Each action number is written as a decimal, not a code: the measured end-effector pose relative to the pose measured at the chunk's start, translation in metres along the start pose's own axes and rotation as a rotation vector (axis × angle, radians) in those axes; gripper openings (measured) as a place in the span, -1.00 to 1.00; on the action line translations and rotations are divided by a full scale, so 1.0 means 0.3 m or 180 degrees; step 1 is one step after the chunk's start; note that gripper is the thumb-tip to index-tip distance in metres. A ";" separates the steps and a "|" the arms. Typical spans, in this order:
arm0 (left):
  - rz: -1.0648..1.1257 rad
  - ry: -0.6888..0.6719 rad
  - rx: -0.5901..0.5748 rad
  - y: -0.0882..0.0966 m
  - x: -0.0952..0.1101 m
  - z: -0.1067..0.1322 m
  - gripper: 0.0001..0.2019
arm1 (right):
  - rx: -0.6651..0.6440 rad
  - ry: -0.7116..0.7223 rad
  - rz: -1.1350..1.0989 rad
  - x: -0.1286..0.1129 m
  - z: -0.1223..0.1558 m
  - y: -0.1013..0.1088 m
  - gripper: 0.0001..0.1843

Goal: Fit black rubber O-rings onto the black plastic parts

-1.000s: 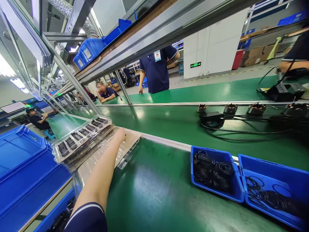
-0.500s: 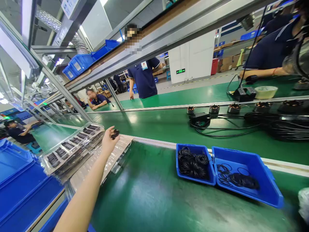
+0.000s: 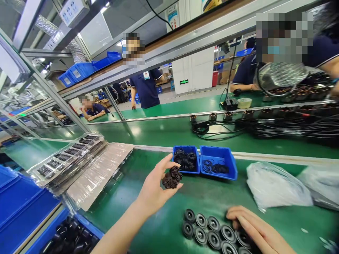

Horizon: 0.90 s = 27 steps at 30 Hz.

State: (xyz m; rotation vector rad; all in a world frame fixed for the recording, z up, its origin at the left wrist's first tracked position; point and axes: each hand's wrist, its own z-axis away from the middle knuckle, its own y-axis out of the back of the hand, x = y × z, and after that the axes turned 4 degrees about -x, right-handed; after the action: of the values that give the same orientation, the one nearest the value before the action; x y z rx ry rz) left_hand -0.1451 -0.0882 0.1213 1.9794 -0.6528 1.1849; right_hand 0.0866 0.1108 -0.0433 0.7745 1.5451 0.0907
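Note:
My left hand (image 3: 156, 187) is closed around several small black impellers (image 3: 172, 177) with curved fins, pinched between thumb and fingers above the green table. Below it stand rows of round black caps (image 3: 208, 224) with ring-shaped tops. My right hand (image 3: 251, 225) rests over the right end of these rows, fingers curled and pressed together. Its fingertips touch or cover dark caps there; whether one is gripped is hidden.
Two blue bins (image 3: 218, 160) hold black rings. White plastic bags (image 3: 277, 185) lie at the right. Clear trays (image 3: 67, 155) of black parts and a brown sheet (image 3: 102, 174) are at the left, near a blue bin of black pieces (image 3: 71, 234). Co-workers sit beyond the bench.
My left hand has moved right, away from the trays, carrying the impellers over the table. The view has turned right and down; my right hand and the round caps have come into sight.

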 end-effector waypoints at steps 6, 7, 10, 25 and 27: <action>-0.0188 -0.0049 -0.0064 -0.118 0.030 0.047 -0.37 | -0.0058 0.0061 -0.0189 -0.082 -0.007 0.012 -0.58; -0.0167 -0.0043 -0.0059 -0.135 0.034 0.054 -0.37 | -0.0063 0.0062 -0.0229 -0.082 -0.006 0.011 -0.58; 0.0006 0.0051 -0.0029 -0.179 0.042 0.069 -0.37 | -0.0061 0.0062 -0.0326 -0.081 -0.003 0.010 -0.58; 0.4514 0.2359 -0.0228 -0.297 0.055 0.136 -0.56 | -0.0051 0.0137 -0.0463 -0.103 -0.013 0.015 -0.59; 0.4595 0.2401 -0.0231 -0.297 0.058 0.139 -0.56 | -0.0053 0.0112 -0.0450 -0.103 -0.011 0.016 -0.59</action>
State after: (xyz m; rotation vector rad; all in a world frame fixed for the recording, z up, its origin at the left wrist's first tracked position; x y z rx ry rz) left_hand -0.0508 -0.0680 0.0949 0.5958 -1.6987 2.4197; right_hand 0.0835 0.0999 -0.0139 0.6516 1.6261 0.0129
